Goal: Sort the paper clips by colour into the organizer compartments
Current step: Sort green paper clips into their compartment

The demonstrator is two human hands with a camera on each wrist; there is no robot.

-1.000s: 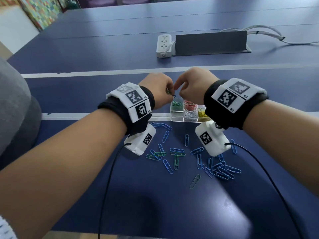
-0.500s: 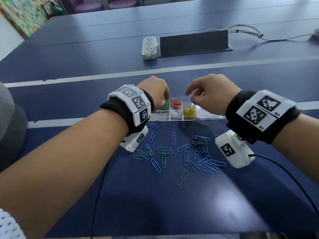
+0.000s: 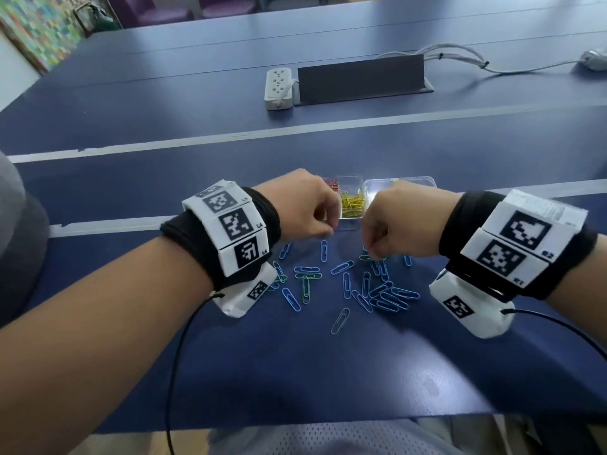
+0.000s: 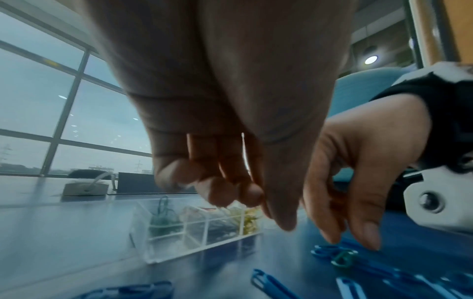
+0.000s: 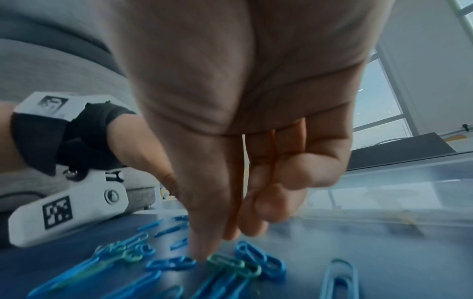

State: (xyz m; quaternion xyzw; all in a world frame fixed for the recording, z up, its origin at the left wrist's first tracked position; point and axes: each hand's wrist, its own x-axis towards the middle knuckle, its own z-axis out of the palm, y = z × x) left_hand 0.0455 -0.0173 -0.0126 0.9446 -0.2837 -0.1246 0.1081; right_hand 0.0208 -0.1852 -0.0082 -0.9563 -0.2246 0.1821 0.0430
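A clear organizer (image 3: 348,224) stands beyond the loose clips, with yellow clips (image 3: 353,203) in one compartment and green clips (image 4: 163,218) in its left one. Blue and green paper clips (image 3: 345,284) lie scattered on the blue table. My right hand (image 3: 371,254) reaches down into the pile, thumb and forefinger tips apart at a green clip (image 5: 230,263). My left hand (image 3: 323,229) hovers at the organizer's near left corner, fingers loosely curled. Nothing shows between the left hand's fingers (image 4: 220,194) in the left wrist view.
The organizer's clear lid (image 3: 400,185) lies open to the right. Farther back a white power strip (image 3: 278,88) sits beside a dark raised panel (image 3: 361,78) with grey cables (image 3: 460,55). Bare blue table (image 3: 328,372) stretches in front of the pile.
A second ago both hands met above the organizer. The left hand then dipped over the green compartment and has drawn back. The right hand has dropped to the pile.
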